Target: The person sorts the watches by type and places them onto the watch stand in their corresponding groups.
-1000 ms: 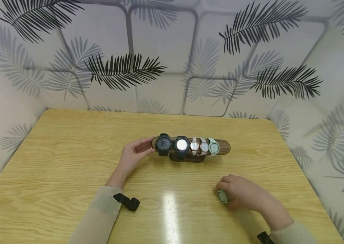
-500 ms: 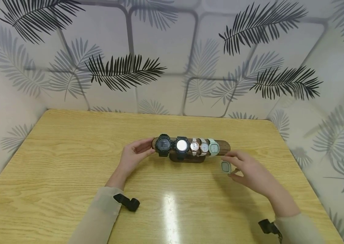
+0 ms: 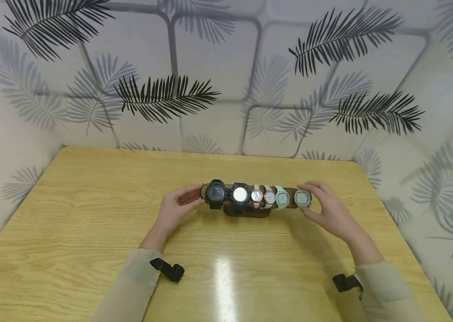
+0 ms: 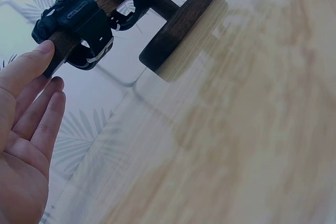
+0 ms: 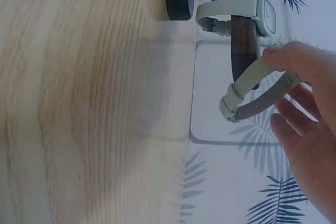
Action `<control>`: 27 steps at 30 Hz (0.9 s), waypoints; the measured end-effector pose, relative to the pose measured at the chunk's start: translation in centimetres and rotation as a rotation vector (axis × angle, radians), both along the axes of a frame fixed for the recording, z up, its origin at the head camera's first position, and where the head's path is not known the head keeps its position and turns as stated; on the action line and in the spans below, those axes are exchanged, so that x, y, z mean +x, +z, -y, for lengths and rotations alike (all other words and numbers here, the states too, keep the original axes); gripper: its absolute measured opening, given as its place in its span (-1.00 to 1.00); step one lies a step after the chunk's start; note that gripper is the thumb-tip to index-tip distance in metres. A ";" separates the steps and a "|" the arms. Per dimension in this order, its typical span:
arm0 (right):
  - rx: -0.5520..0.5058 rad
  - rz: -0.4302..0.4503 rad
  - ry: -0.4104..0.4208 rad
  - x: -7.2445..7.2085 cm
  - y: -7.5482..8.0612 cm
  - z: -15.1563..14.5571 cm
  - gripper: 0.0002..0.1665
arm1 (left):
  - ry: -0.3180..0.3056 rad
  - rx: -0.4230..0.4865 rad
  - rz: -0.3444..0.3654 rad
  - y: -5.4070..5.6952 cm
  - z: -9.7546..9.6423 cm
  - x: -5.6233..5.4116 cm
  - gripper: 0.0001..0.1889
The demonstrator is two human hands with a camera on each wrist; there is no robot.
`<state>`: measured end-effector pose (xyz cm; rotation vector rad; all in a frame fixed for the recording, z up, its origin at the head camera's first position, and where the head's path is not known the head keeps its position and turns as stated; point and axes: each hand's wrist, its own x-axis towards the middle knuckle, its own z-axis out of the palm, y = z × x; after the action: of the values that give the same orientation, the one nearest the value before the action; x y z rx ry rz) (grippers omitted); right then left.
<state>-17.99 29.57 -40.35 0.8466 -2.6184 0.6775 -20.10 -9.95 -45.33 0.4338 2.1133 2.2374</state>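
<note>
A dark wooden watch stand (image 3: 247, 213) sits on the table, its bar running left to right. My left hand (image 3: 173, 206) pinches the bar's left end; in the left wrist view the thumb lies on the wood beside a black watch (image 4: 79, 17). At the other end, my right hand (image 3: 328, 211) holds a pale green watch (image 3: 302, 197) by its case and strap. The right wrist view shows this watch's looped strap (image 5: 252, 80) at the bar's tip, overlapping it. Beside it on the bar is a mint green watch (image 3: 282, 197).
Further left along the bar are two small watches with light straps (image 3: 256, 196) and a dark watch with a bright, glaring face (image 3: 240, 194). The wooden table (image 3: 102, 214) meets a leaf-patterned wall covering (image 3: 218, 58) behind the stand.
My right hand has carried the pale green watch up from the table, away from me, to the bar's right end. The left hand has kept its hold on the stand.
</note>
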 end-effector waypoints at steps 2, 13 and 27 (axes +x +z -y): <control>-0.006 0.013 -0.012 -0.1 -0.2 -0.1 -0.31 | 0.002 0.006 0.010 0.0 -0.1 0.0 -0.55; -0.025 0.104 0.005 -0.5 -0.5 -0.4 -0.32 | 0.001 0.006 0.020 0.1 -0.1 0.2 -0.56; -0.016 0.162 0.023 -1.0 -1.2 -0.2 -0.24 | 0.001 0.007 0.021 0.1 -0.1 0.1 -0.57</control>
<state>-19.02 29.81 -41.51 0.8515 -2.7450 0.8033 -19.97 -9.86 -45.23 0.4071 2.0969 2.2405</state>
